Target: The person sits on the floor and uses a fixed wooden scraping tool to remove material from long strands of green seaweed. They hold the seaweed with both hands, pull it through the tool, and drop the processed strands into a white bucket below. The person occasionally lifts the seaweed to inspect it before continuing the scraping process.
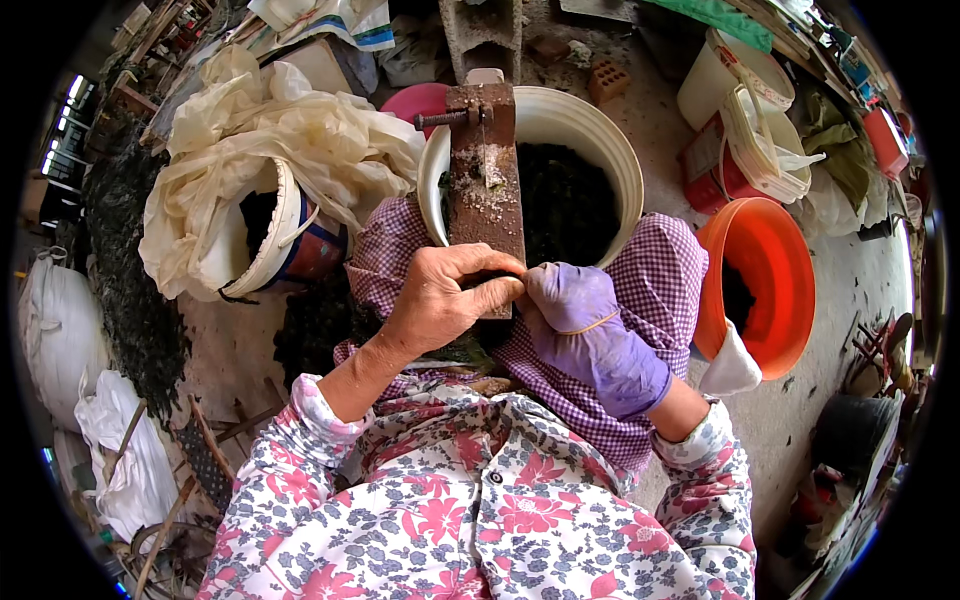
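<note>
My bare left hand (pixel 442 296) pinches a small dark piece between thumb and fingers at the near end of a reddish-brown board (pixel 486 206). Against its fingertips is my right hand (pixel 574 304), in a purple glove with a rubber band around it; its fingers are curled, and what they hold is hidden. The board lies across a white bucket (pixel 634 172) with dark green, wet-looking plant matter (pixel 566 202) inside. A bolt (pixel 442 120) sticks out from the board's far part, and whitish grains are scattered on top. More dark matter (pixel 311 330) lies by my left leg.
A bucket (pixel 289 225) draped with a cream plastic sheet (pixel 262 135) stands at left. An orange bucket (pixel 787 292) with a white cloth (pixel 731 364) over its rim is at right. Beyond are a concrete block (pixel 480 37), a perforated brick (pixel 607 80) and a white pail (pixel 776 150).
</note>
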### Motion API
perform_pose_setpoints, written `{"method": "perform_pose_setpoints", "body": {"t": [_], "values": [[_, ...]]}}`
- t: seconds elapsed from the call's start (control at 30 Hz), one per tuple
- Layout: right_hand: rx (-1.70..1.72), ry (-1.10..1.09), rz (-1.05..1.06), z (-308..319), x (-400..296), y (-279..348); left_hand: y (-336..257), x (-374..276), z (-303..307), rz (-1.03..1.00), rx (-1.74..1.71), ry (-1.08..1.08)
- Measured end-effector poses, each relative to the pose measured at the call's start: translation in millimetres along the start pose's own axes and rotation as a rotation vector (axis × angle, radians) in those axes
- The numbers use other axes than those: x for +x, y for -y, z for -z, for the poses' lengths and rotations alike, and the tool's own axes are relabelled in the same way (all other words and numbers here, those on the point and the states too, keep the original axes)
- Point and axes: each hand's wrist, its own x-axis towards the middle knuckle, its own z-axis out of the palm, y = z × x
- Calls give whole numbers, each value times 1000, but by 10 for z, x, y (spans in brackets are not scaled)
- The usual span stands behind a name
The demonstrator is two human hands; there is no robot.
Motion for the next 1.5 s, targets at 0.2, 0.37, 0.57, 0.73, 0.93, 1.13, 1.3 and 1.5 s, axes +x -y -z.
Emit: {"method": "perform_pose_setpoints", "body": {"t": [0.2,0.37,0.57,0.73,0.93,1.13,1.3,1.5], "values": [[31,-90,-95,-178,-55,-172,174,12,-59,267,-217,-75],[78,110,-101,45,-115,-197,180,-22,105,336,-26,88],[396,211,-89,189,122,-52,90,-6,33,218,-50,76],[606,148,-247,45,43,-99,-49,-41,246,364,-117,82],[-14,67,163,39,155,-251,106,-112,597,53,216,34],[-252,-187,178,-110,666,-959,429,495,905,-262,534,-391],[-312,-157,145,-96,766,-1011,403,489,862,29,267,-262],[-489,237,-91,67,455,-828,315,437,775,77,81,-175]]}}
